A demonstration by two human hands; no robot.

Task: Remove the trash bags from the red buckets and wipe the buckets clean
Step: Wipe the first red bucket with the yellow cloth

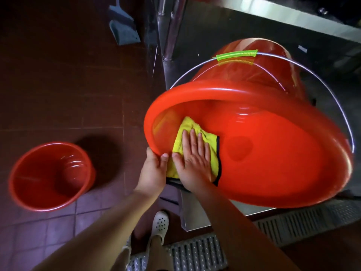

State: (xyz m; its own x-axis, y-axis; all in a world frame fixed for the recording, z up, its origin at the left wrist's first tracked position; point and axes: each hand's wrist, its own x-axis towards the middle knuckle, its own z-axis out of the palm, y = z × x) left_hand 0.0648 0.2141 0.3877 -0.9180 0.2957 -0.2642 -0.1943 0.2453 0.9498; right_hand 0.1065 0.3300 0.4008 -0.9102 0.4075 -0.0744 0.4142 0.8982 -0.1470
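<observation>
1. The large red bucket [263, 153] lies tipped on its side on a steel surface [195, 210], mouth toward the person; no trash bag shows in it.
2. The left hand [154, 171] grips the near rim, thumb hooked over the lip and fingers behind it — the steadying hold.
3. The right hand [195, 159] lies flat, fingers straight and together, pressing a yellow cloth [192, 130] against the inner wall just inside the rim.
4. A second red bucket [50, 177] stands upright on the tiled floor [58, 85], well apart to the left, also without a bag.
5. Handling, as a judgement: the bucket looks like thin, glossy plastic — light, a little flexible and slick, so on its side it will likely roll or skid under the wiping push. The rolled rim is the stiffest grip; the wire handle [293, 61] with its green sleeve [237, 55] would serve better for carrying.
6. The cloth is soft and bunches easily; a flat palm keeps it spread.
</observation>
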